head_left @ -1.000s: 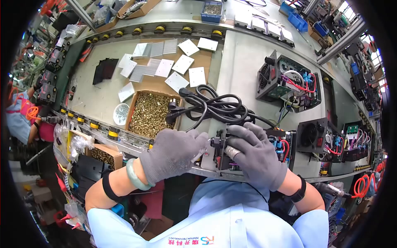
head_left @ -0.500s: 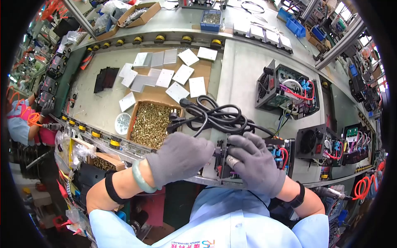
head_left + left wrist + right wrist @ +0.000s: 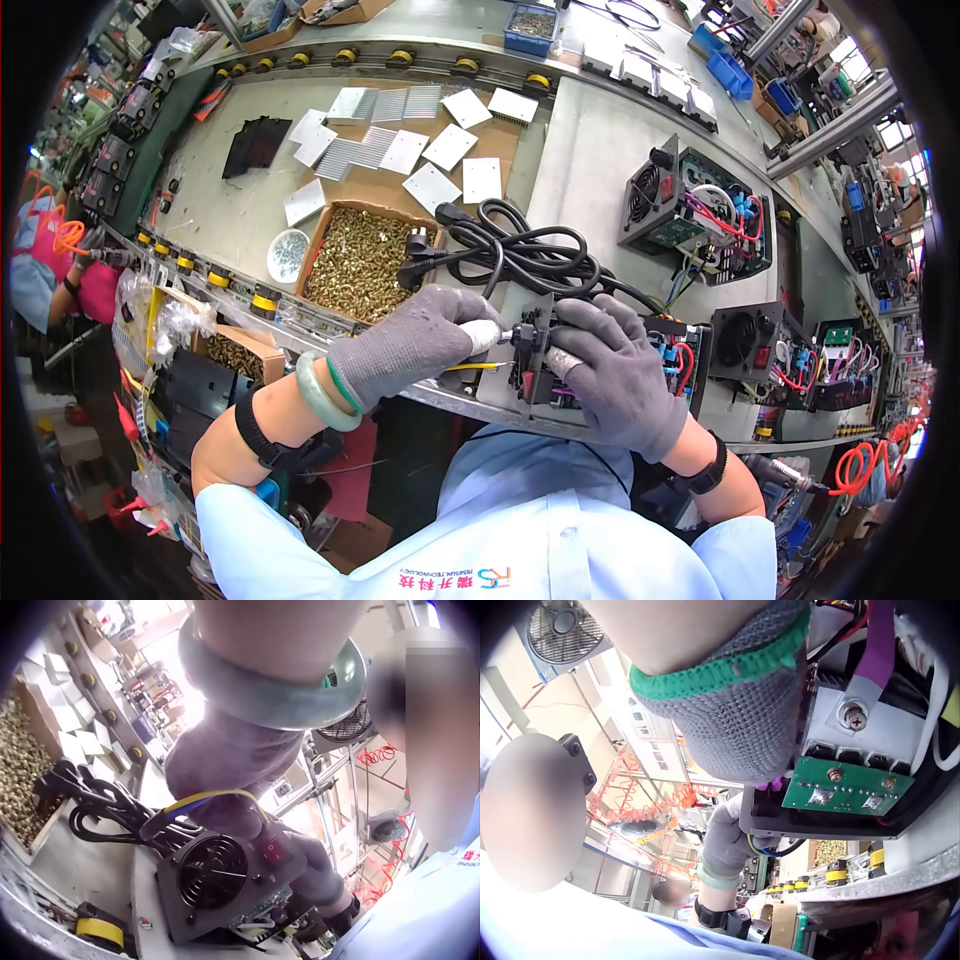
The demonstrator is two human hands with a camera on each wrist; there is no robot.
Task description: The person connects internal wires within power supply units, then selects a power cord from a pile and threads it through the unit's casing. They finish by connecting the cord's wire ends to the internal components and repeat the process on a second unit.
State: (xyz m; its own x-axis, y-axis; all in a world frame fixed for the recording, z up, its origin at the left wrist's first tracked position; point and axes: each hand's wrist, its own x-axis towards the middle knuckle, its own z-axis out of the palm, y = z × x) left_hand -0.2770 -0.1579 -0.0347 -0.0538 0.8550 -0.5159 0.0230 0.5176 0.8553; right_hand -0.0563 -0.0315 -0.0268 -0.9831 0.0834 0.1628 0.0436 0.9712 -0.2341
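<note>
My gloved left hand (image 3: 405, 340) pinches wires beside a black fitting (image 3: 526, 338) on an electrical unit's end panel. In the left wrist view, a yellow wire (image 3: 214, 793) and a blue one bend out by its fingers. That panel (image 3: 176, 900) carries a round fan (image 3: 212, 871) and a red switch (image 3: 275, 851). From the other side my gloved right hand (image 3: 620, 385) grips the panel, fingers over its top edge, a taped digit near the fitting. A green circuit board (image 3: 840, 787) shows on the unit under the right wrist. The left fingertips are partly hidden.
Behind the hands lie a coiled black power cord (image 3: 520, 250) and a cardboard box of brass screws (image 3: 370, 265). A white dish (image 3: 288, 256) and finned heat sinks (image 3: 405, 152) sit farther left. Two more fan units (image 3: 690, 205) stand at right. A metal rail (image 3: 470, 402) runs along the near edge.
My left hand has turned and its fingers now meet the black fitting, with a yellow wire showing below them. The right hand keeps its hold on the panel. The head view has shifted slightly.
</note>
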